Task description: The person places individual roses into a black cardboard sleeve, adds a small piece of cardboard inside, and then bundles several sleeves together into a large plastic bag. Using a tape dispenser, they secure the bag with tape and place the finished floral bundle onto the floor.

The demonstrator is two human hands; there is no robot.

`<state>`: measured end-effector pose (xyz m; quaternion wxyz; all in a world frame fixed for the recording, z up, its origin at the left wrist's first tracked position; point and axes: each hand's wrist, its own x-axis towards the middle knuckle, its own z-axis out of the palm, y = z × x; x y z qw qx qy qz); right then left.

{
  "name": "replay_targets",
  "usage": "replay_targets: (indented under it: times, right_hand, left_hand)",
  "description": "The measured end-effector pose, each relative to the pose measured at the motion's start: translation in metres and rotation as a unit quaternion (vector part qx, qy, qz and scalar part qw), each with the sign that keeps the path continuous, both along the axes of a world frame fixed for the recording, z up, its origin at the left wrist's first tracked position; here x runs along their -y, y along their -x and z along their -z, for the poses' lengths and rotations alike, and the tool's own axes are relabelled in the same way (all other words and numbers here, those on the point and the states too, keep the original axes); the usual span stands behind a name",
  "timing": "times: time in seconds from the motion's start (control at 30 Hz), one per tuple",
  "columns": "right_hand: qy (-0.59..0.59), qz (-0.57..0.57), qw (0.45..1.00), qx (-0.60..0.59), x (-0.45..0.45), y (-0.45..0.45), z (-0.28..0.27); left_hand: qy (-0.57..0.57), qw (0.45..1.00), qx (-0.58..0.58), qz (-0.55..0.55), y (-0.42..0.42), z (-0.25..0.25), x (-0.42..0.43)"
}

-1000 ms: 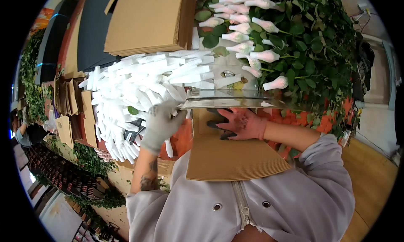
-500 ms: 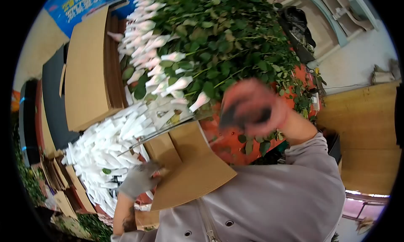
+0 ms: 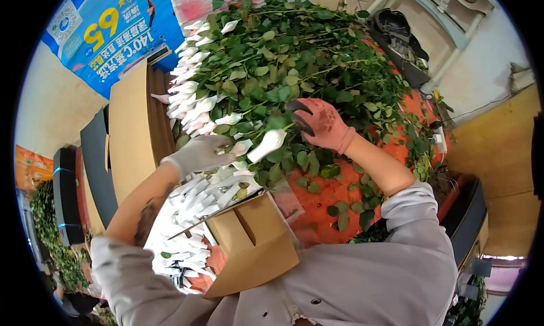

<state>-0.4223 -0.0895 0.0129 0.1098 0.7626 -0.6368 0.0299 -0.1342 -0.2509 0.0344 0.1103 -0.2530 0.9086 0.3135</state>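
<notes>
My right hand [image 3: 322,124], in a pink glove with dark fingertips, is closed around the stem of a rose in a white mesh sleeve [image 3: 268,145], just above the leafy pile. My left hand [image 3: 203,154], in a light grey glove, reaches over the sleeved roses [image 3: 195,108] with its fingers apart and nothing seen between them. The pile of green leaves and stems [image 3: 294,60] lies beyond both hands. Against my front rests a folded brown cardboard sheet [image 3: 255,258], which neither hand touches.
Loose white mesh sleeves [image 3: 192,246] lie at the left beside the cardboard. A stack of brown cardboard [image 3: 130,116] stands behind them. Red table covering [image 3: 323,204] shows at the right, with loose leaves. A blue printed poster [image 3: 107,37] hangs at the back left.
My view has turned right. My right hand left the cardboard and took hold of a sleeved rose. My left hand let go of the cardboard's side and moved over the flowers.
</notes>
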Motion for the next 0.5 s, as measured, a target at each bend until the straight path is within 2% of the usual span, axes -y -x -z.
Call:
replay_targets:
  times: [0.03,0.1,0.13,0.2,0.23,0.27,0.3,0.33,0.37,0.4,0.43,0.47,0.5]
  right_hand:
    - [0.0,-0.003,1.0,0.004,0.003,0.002,0.007]
    - [0.06,-0.039,0.99,0.119,0.007,0.006,0.026]
    - [0.06,-0.034,0.99,0.122,0.009,0.003,0.024]
    - [-0.04,0.002,0.997,0.073,0.019,-0.01,0.013]
    - [-0.052,-0.052,0.97,0.231,0.027,-0.008,0.04]
    - [-0.021,-0.043,0.99,0.135,0.028,-0.014,0.032]
    - [0.011,-0.031,0.999,0.039,0.029,-0.02,0.025]
    - [0.031,-0.021,0.999,0.039,0.028,-0.022,0.034]
    - [-0.056,-0.025,0.997,0.05,0.025,-0.021,0.009]
    - [-0.14,-0.037,0.987,0.063,0.029,-0.024,-0.016]
    - [-0.056,-0.051,0.99,0.118,0.03,-0.016,-0.008]
    - [0.025,-0.07,0.981,0.177,0.026,-0.006,0.002]
    - [0.13,-0.068,0.983,0.112,0.019,0.0,-0.004]
  left_hand:
    - [0.024,0.999,0.024,0.011,0.014,0.018,0.0]
    - [0.054,0.997,0.052,0.01,0.034,0.016,-0.013]
    - [0.086,0.993,0.075,0.01,0.04,0.016,-0.017]
    - [0.111,0.992,-0.019,0.062,0.039,0.049,0.001]
    - [0.11,0.987,-0.089,0.078,0.032,0.06,0.014]
    - [0.107,0.976,-0.163,0.097,0.033,0.067,0.024]
    - [-0.084,0.985,-0.138,0.058,0.039,0.038,0.022]
    - [-0.272,0.957,-0.1,0.013,0.042,0.002,0.016]
    - [-0.373,0.924,-0.088,-0.017,0.043,-0.005,0.013]
    - [-0.466,0.88,-0.073,-0.056,0.04,-0.012,0.013]
    - [-0.623,0.771,-0.131,0.032,0.037,-0.024,0.013]
    - [-0.602,0.755,-0.241,-0.098,0.033,-0.01,0.009]
    - [-0.473,0.838,-0.243,-0.122,0.03,-0.004,0.015]
